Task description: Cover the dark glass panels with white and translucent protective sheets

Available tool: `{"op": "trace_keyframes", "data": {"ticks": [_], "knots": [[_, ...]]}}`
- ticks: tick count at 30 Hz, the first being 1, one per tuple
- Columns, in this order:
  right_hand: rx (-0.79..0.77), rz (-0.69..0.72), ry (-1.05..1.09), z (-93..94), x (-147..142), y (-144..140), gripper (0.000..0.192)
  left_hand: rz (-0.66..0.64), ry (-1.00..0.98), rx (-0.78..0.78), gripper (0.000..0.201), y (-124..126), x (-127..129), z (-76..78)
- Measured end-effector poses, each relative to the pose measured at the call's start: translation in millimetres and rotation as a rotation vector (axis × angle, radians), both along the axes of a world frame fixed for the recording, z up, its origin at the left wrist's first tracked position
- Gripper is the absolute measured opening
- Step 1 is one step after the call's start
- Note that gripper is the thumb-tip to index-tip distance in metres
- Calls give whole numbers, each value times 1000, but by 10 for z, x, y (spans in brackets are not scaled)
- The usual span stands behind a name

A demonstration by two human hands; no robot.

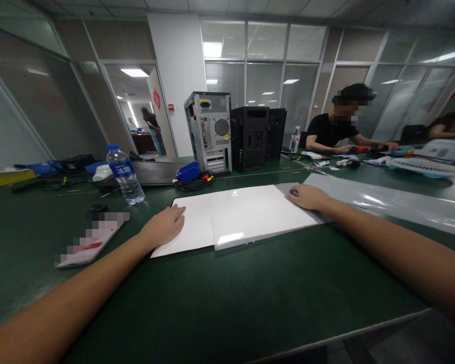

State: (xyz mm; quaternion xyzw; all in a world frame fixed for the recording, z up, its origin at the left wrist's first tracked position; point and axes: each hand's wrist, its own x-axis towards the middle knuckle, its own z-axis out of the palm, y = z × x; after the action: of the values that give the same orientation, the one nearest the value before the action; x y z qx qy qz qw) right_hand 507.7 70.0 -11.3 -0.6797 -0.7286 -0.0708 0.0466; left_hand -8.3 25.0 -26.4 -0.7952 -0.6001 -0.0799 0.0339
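A flat white panel [250,212] lies on the green table [227,293] in front of me, with a thin white sheet [191,230] under its left part. My left hand [165,225] rests palm down on the left edge of the white sheet, fingers loosely together. My right hand [307,196] presses flat on the panel's far right corner, where it meets a grey metal side panel [387,199]. Neither hand holds anything.
A water bottle [124,174] stands at the left, a booklet [91,242] lies nearer me. Three computer towers [235,131], a blue tray [188,172] and cables sit behind. Another person [341,124] works at the far right among tools and a white device [424,164].
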Motion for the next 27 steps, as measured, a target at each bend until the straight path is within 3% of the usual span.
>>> {"op": "trace_keyframes", "data": {"ticks": [4,13,27], "knots": [[-2,2,3,-29,-43,4,72,-24,-20,-10,70,1,-1,-3],[31,119,29,-18,-428,-154,73,-16,-8,-47,94,-18,16,41],[23,234,3,53,-673,-373,66,-5,10,-50,99,-50,48,75]]}}
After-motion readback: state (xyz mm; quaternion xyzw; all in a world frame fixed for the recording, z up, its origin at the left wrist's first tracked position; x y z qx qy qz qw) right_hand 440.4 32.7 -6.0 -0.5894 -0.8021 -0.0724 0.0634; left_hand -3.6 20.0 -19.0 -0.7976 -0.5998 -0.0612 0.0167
